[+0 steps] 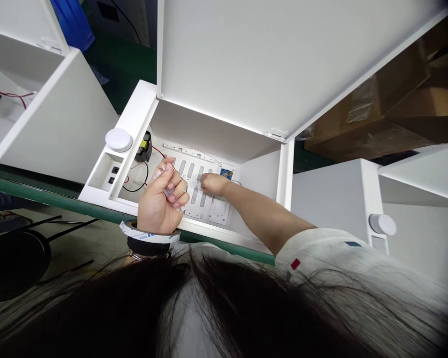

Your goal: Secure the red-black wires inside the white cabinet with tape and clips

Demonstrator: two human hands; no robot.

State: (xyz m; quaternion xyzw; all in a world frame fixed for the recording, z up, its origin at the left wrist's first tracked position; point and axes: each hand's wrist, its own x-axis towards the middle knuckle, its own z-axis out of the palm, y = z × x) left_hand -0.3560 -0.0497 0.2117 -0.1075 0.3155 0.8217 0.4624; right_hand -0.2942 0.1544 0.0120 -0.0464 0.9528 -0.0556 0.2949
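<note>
My left hand (162, 196) is raised over the front edge of an open white box (209, 122), palm up with its fingers curled in. Small pale bits seem to show between those fingers, too small to name. A roll of tape (149, 233) with white and blue print rings my left wrist. Inside the box, my right hand (212, 184) reaches down to a white slotted plate (189, 169), its fingers pinched together. Whatever they hold is hidden. Close by my right hand is a blue circuit board (226, 173). A black and yellow part (145, 147) with red and black wires sits at the box's left end.
The box's lid (283, 59) stands raised at the back. More white boxes flank it, a left one (59, 109) and a right one (328, 199). Cardboard cartons (388, 114) lie behind at right. A black stool (17, 263) stands below the green bench edge (52, 189).
</note>
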